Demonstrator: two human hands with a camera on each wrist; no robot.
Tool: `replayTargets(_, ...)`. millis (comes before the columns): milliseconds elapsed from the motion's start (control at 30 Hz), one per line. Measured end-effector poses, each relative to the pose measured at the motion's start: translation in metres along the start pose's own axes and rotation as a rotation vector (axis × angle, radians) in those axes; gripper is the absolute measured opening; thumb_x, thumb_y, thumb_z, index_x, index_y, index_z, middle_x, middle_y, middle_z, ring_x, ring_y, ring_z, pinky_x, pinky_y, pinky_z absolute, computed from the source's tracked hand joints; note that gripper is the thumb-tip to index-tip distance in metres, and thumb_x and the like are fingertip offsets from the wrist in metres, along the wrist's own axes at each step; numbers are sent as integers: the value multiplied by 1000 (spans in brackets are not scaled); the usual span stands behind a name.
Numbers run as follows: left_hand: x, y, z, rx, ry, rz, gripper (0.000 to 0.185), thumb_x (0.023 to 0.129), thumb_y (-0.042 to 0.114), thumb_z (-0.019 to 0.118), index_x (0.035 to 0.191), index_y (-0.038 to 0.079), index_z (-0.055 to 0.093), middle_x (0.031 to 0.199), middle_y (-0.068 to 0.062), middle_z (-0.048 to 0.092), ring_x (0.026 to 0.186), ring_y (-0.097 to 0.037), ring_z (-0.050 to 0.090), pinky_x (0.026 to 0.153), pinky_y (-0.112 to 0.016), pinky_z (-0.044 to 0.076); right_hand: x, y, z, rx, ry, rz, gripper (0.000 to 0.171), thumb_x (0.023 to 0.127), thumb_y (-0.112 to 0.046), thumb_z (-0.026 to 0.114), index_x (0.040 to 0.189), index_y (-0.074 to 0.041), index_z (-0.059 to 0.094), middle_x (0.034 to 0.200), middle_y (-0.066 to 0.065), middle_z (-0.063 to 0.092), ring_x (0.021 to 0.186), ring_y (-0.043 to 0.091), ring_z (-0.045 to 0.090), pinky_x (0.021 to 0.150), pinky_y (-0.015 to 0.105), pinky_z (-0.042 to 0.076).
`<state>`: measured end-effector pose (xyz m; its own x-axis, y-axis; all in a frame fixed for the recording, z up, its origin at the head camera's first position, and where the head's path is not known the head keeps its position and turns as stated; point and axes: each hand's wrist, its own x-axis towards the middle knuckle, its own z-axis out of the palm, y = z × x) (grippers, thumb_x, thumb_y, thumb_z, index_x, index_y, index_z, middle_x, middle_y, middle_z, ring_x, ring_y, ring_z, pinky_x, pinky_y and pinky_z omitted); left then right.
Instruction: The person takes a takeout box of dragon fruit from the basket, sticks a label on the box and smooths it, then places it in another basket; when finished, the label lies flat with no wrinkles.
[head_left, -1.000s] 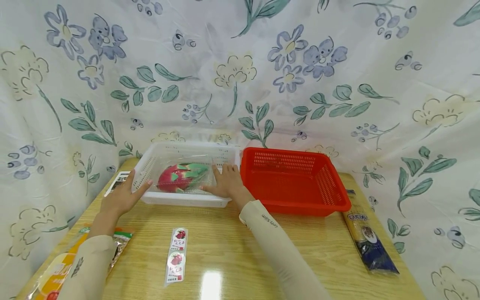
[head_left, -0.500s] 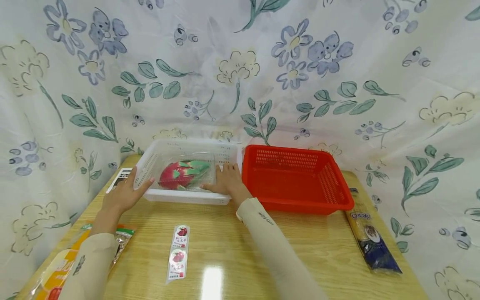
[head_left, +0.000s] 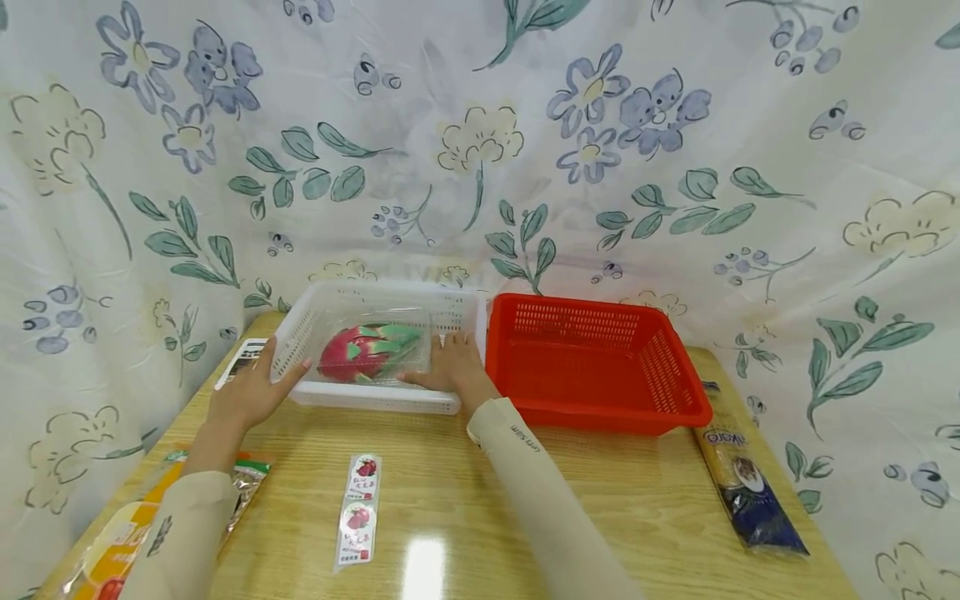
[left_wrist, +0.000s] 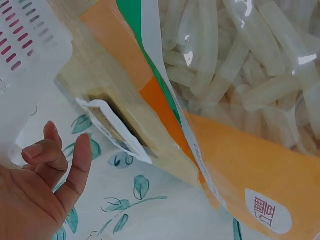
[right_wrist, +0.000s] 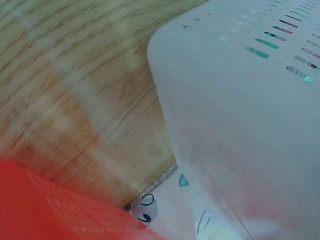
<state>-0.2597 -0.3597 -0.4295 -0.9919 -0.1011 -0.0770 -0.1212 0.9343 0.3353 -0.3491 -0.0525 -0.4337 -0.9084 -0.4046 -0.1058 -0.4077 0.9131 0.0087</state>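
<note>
A clear plastic box (head_left: 416,318) with a red and green dragon fruit (head_left: 352,352) inside lies in the white perforated basket (head_left: 375,400). My right hand (head_left: 455,367) reaches into this basket at the box's right end, thumb along its front and fingers bent down beside its right edge; the fingertips are hidden. The right wrist view shows the basket's outer wall, without the hand. My left hand (head_left: 251,387) is at the basket's front left corner, index finger along the left wall and thumb at the front rim. In the left wrist view its loosely bent fingers (left_wrist: 77,172) extend past the basket.
A red basket (head_left: 592,417) stands right beside the white one. On the wooden table are a strip of dragon fruit stickers (head_left: 358,512), an orange bag (head_left: 127,533) of white sticks, a blue and yellow packet (head_left: 742,475) and a white card (head_left: 242,362). Floral cloth hangs behind.
My right index finger, earlier stretched over the box's right end, has drawn in beside the other fingers at its right edge. The left hand and the box have stayed nearly still.
</note>
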Motion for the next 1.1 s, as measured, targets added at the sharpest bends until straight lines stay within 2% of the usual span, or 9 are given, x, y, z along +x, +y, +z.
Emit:
replayTargets(167,1,-1,1,0,-8,1,97,95,75,20,157,7,-12,144,-45,33,118,-62,47,73,-66,48,1,-3,-1,62,-46,15,104,86,-83,35,159,-10,20,161,12,31,150,32,25,124,45,15)
replayTargets(400,0,-2,2,0,-9,-4,97,95,75,18,157,7,-14,145,-44,31,120,-63,45,74,-66,48,3,-6,3,191,-45,39,110,83,-83,43,160,-10,14,155,13,40,141,32,38,119,45,29)
replayTargets(500,0,-1,2,1,-10,-3,96,95,74,17,157,8,-14,147,-43,30,123,-63,43,78,-68,47,3,-7,4,257,-64,58,110,83,-81,46,160,-10,11,157,14,38,142,33,38,117,45,32)
replayTargets(767,0,-1,2,-3,-1,3,95,96,74,18,157,7,-12,145,-43,32,121,-62,45,76,-66,47,-1,-10,5,447,-136,88,116,82,-81,50,161,-12,1,157,17,36,142,36,39,114,50,35)
replayTargets(967,0,-3,3,-7,6,4,95,96,73,19,157,7,-11,148,-41,30,125,-61,42,81,-70,45,-1,-10,6,594,-179,57,121,81,-81,52,159,-15,-13,152,21,42,133,39,48,110,52,40)
replayTargets(1100,0,-3,3,-14,13,6,95,96,73,19,157,7,-10,149,-40,29,127,-61,40,84,-71,43,1,-10,8,698,-190,25,123,80,-81,52,157,-17,-20,153,21,41,132,39,49,110,53,40)
